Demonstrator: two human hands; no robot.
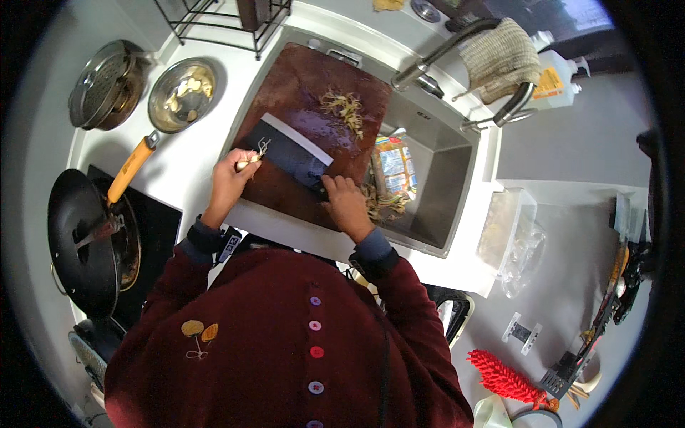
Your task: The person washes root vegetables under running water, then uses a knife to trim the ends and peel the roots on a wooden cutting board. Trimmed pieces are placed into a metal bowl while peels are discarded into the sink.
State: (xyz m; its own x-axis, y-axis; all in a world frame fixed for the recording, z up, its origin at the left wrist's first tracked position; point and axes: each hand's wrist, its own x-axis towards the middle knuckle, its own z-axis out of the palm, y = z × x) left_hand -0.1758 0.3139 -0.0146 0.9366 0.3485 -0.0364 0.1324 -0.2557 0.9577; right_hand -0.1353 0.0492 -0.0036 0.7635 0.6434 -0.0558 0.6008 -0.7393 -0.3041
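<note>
A brown cutting board [299,69] lies over the left part of a steel sink. My left hand [231,174], at the board's left edge, holds small pale bulbs with stringy roots [251,160]. A broad dark cleaver [289,152] with a bright edge lies flat across the board. My right hand [347,204] is at the cleaver's handle end, its fingers curled over it; the handle is mostly hidden. Root trimmings [345,112] lie on the far part of the board. A steel bowl [157,104] at the left contains peeled pale pieces.
The sink basin [436,176] holds a printed plastic package [395,166] and more scraps [388,208]. A faucet [444,48] with a draped cloth [500,59] arches over it. At left are stacked pots [107,85] and a lidded wok [80,241] with a wooden handle. A plastic container [505,230] stands right.
</note>
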